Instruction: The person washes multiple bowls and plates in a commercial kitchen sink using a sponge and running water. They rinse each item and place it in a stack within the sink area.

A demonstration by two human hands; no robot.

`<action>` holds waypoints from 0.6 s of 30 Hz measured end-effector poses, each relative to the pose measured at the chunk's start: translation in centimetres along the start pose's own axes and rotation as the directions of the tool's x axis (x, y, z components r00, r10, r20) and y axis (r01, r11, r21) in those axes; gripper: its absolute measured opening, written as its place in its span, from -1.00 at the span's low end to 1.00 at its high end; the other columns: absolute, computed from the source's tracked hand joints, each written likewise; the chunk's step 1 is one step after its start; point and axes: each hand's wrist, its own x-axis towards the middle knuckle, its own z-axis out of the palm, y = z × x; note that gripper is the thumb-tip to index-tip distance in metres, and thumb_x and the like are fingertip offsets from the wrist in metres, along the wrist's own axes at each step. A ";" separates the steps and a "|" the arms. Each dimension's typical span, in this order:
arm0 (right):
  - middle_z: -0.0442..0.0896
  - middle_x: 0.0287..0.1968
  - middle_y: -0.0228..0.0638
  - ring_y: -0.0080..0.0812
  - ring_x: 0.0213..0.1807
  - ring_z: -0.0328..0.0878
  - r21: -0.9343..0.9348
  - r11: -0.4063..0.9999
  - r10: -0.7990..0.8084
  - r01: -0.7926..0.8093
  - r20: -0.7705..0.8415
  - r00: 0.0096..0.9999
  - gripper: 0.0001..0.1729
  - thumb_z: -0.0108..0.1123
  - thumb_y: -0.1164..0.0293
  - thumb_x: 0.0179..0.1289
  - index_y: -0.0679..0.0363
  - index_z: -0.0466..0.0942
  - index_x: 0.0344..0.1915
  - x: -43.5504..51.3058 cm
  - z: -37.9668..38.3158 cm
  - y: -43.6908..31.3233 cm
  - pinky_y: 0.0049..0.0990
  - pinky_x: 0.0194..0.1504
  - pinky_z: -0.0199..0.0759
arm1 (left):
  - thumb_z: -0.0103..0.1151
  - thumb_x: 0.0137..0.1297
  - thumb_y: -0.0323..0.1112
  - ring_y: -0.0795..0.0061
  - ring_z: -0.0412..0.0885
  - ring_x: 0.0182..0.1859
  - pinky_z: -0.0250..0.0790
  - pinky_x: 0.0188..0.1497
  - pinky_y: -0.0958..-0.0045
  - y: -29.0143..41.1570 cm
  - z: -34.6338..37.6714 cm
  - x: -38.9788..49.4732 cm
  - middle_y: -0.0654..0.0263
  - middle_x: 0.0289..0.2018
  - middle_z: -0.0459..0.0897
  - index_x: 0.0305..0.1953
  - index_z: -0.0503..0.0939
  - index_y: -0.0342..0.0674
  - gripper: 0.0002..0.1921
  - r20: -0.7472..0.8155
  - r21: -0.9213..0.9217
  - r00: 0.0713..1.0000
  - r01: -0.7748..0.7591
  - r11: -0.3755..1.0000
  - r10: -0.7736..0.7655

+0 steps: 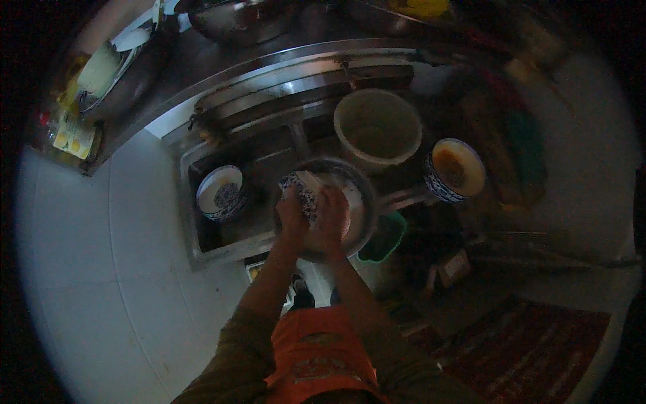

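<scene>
Both hands are over a round metal basin [372,194] with cloudy liquid in it. My left hand [292,212] grips the left side of a blue-and-white patterned bowl [306,192], which is tilted on its side. On the bowl's right, my right hand [330,209] presses against it with fingers spread along it; something pinkish shows beside its palm, too dim to name. In the sink compartment to the left, another blue-and-white bowl [220,194] leans. A third patterned bowl [456,169], brown-stained inside, stands to the right of the basin.
Behind the basin is a pale plastic bucket [378,126]. The metal sink's rim [186,222] runs along the left. A green-edged plastic container [388,237] sits low at the right. Pans [237,22] are on the back counter, and a red mat [525,348] lies at lower right.
</scene>
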 end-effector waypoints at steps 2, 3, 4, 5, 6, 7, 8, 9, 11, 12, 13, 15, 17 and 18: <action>0.61 0.19 0.03 0.08 0.25 0.54 -0.089 0.982 -0.164 0.168 0.054 0.985 -0.56 0.03 0.36 0.46 0.26 0.51 0.26 2.9 1.6 -2.5 -0.12 0.32 0.38 | -0.03 0.58 -0.13 0.00 0.64 0.12 0.56 0.01 0.10 -0.2 0.3 0.6 -0.06 0.14 0.62 0.42 0.34 -0.20 -0.50 0.063 0.135 0.998 -0.035 0.990 0.027; 0.61 0.19 0.06 0.12 0.25 0.54 -0.087 0.986 -0.137 0.146 0.097 0.986 -0.55 0.03 0.37 0.45 0.25 0.51 0.27 4.5 3.0 -3.4 -0.09 0.33 0.37 | -0.06 0.60 -0.13 0.01 0.64 0.13 0.56 0.02 0.10 0.1 0.4 0.9 -0.04 0.16 0.61 0.42 0.33 -0.21 -0.51 0.088 0.258 0.992 -0.113 0.960 0.093; 0.60 0.20 0.08 0.15 0.24 0.54 -0.105 0.992 -0.053 0.075 0.205 0.977 -0.54 0.04 0.37 0.44 0.24 0.51 0.28 5.6 3.5 -3.9 -0.07 0.33 0.37 | -0.09 0.62 -0.12 0.04 0.64 0.14 0.57 0.06 0.11 0.5 0.4 0.6 -0.01 0.19 0.60 0.41 0.35 -0.22 -0.52 0.140 0.480 0.956 -0.294 0.827 0.258; 0.59 0.22 0.09 0.15 0.26 0.53 -0.055 0.998 -0.021 0.034 0.219 0.975 -0.54 0.05 0.38 0.43 0.23 0.51 0.28 6.3 3.8 -4.1 -0.05 0.33 0.37 | -0.12 0.63 -0.12 0.07 0.64 0.15 0.57 0.10 0.12 1.0 0.3 0.0 0.02 0.22 0.60 0.39 0.37 -0.24 -0.53 0.227 0.656 0.889 -0.441 0.612 0.397; 0.58 0.24 0.09 0.15 0.27 0.52 -0.034 0.998 0.065 -0.058 0.300 0.952 -0.54 0.06 0.38 0.43 0.22 0.52 0.28 6.9 4.1 -4.1 -0.04 0.34 0.37 | -0.10 0.64 -0.10 0.12 0.64 0.17 0.55 0.15 0.14 1.6 0.1 -0.5 0.06 0.23 0.60 0.38 0.39 -0.25 -0.53 0.163 0.300 0.924 -0.382 0.874 0.347; 0.57 0.26 0.10 0.15 0.29 0.51 -0.071 0.978 0.207 -0.195 0.426 0.881 -0.55 0.06 0.39 0.43 0.21 0.52 0.28 7.4 4.3 -4.0 -0.03 0.34 0.36 | -0.09 0.64 -0.09 0.16 0.63 0.19 0.53 0.20 0.15 2.3 -0.4 -1.0 0.10 0.23 0.60 0.36 0.41 -0.26 -0.53 0.129 -0.121 0.954 -0.256 0.959 0.271; 0.58 0.24 0.09 0.15 0.28 0.51 -0.072 0.987 0.160 -0.143 0.457 0.875 -0.53 0.05 0.38 0.44 0.21 0.50 0.30 7.6 4.0 -3.5 -0.04 0.34 0.37 | -0.08 0.64 -0.09 0.20 0.61 0.20 0.51 0.25 0.16 3.1 -0.7 -1.4 0.14 0.24 0.59 0.34 0.42 -0.26 -0.54 0.153 -0.450 0.979 -0.053 0.892 0.135; 0.59 0.23 0.08 0.15 0.26 0.52 -0.122 0.984 0.176 -0.131 0.529 0.830 -0.51 0.05 0.37 0.45 0.21 0.48 0.33 7.7 3.6 -2.7 -0.04 0.34 0.37 | -0.07 0.64 -0.08 0.23 0.60 0.22 0.48 0.30 0.16 3.7 -1.0 -1.7 0.18 0.25 0.59 0.33 0.43 -0.26 -0.55 0.180 -0.699 0.970 0.011 0.715 0.161; 0.57 0.27 0.05 0.12 0.28 0.50 -0.192 0.981 0.083 0.039 0.585 0.807 -0.47 0.01 0.35 0.49 0.20 0.41 0.40 7.2 2.4 -0.2 -0.06 0.34 0.38 | -0.05 0.64 -0.10 0.29 0.56 0.26 0.42 0.39 0.16 4.4 -1.3 -2.3 0.25 0.27 0.57 0.31 0.45 -0.25 -0.57 0.269 -0.935 0.932 0.193 0.299 0.241; 0.54 0.31 0.02 0.09 0.31 0.49 -0.213 0.959 -0.030 0.185 0.577 0.816 -0.45 -0.02 0.34 0.51 0.19 0.36 0.44 6.2 1.1 1.5 -0.08 0.35 0.38 | -0.01 0.62 -0.16 0.28 0.55 0.28 0.41 0.39 0.17 4.4 -1.5 -2.5 0.22 0.28 0.56 0.35 0.44 -0.24 -0.57 0.149 -0.825 0.951 -0.031 0.564 0.270; 0.51 0.36 0.00 0.06 0.34 0.47 -0.235 0.916 -0.142 0.326 0.570 0.809 -0.43 -0.05 0.32 0.54 0.18 0.32 0.48 5.0 0.1 3.4 -0.10 0.35 0.38 | 0.02 0.60 -0.22 0.28 0.53 0.30 0.41 0.39 0.18 4.2 -1.7 -2.7 0.20 0.30 0.55 0.38 0.43 -0.23 -0.56 0.056 -0.632 0.913 -0.281 0.723 0.404; 0.43 0.44 -0.04 -0.02 0.43 0.39 -0.246 0.910 -0.228 0.334 0.377 0.898 -0.41 -0.12 0.30 0.59 0.14 0.24 0.54 2.3 -1.3 7.1 -0.11 0.35 0.38 | 0.06 0.57 -0.31 0.28 0.52 0.31 0.41 0.38 0.19 3.6 -1.6 -2.6 0.17 0.30 0.55 0.40 0.43 -0.24 -0.56 0.026 -0.616 0.892 -0.341 0.710 0.451; 0.34 0.50 -0.08 -0.10 0.50 0.30 -0.069 0.997 -0.021 0.044 0.306 0.952 -0.41 -0.16 0.29 0.62 0.12 0.21 0.56 -0.3 -1.5 10.0 -0.13 0.36 0.37 | 0.05 0.57 -0.34 0.27 0.54 0.30 0.42 0.37 0.19 3.1 -1.3 -2.0 0.17 0.27 0.57 0.37 0.44 -0.28 -0.58 0.144 -0.877 0.972 0.037 0.478 0.188; 0.30 0.53 -0.11 -0.14 0.54 0.25 0.102 0.958 0.211 -0.268 0.381 0.900 -0.42 -0.17 0.29 0.64 0.11 0.21 0.56 -1.7 -1.8 11.3 -0.13 0.37 0.36 | 0.05 0.57 -0.36 0.26 0.55 0.29 0.42 0.37 0.19 2.9 -1.2 -1.7 0.18 0.26 0.58 0.35 0.45 -0.30 -0.59 0.158 -0.916 0.974 0.082 0.394 0.164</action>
